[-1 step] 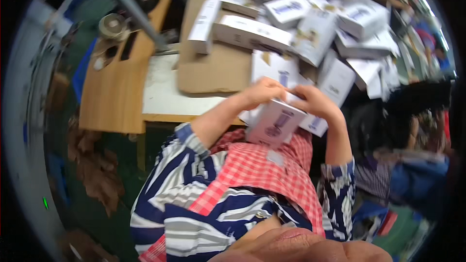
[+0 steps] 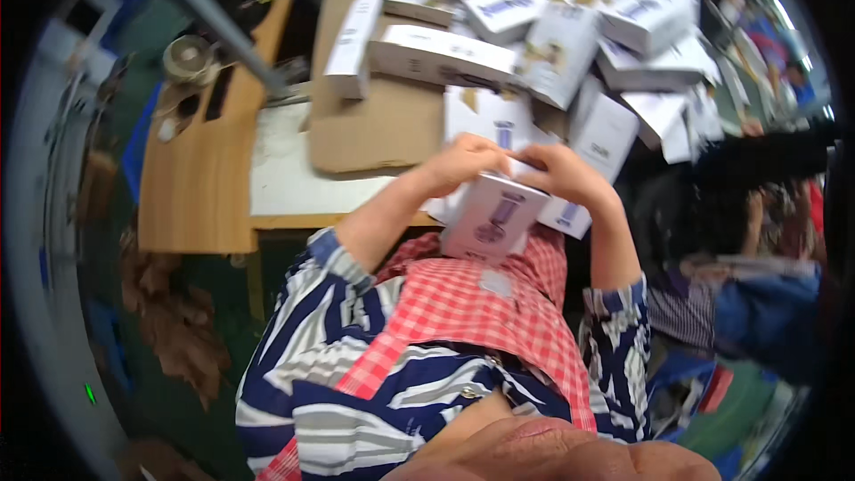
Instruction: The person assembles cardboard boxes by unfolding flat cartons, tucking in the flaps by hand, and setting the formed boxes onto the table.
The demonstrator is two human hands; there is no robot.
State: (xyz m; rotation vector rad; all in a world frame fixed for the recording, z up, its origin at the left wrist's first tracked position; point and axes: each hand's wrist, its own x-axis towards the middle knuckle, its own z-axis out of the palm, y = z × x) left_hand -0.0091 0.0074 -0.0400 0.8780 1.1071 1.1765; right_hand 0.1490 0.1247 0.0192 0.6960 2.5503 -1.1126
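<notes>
A white carton [image 2: 495,221] with a purple printed picture stands tilted against my apron, at the table's front edge. Both hands are at its upper end. My left hand [image 2: 465,163] has its fingers bent together at the top left corner of the carton. From the other side, my right hand [image 2: 563,173] curls its fingers over the same end, with the thumb side close to the left fingers. The fingertips and the end flaps are partly hidden. Just beyond my hands lies another white carton [image 2: 485,111], flat on the table.
Several white cartons are heaped at the back right, one of them a boxy carton [image 2: 646,18]. Long cartons lie on a brown cardboard sheet [image 2: 356,138]. A wooden side table [image 2: 200,187] with a tape roll [image 2: 188,60] adjoins on the left, beside a grey metal post [image 2: 214,22].
The table and cartons sit slightly farther left in the picture, as the whole view has shifted. My hands stay at the carton's upper end, fingers held much as before.
</notes>
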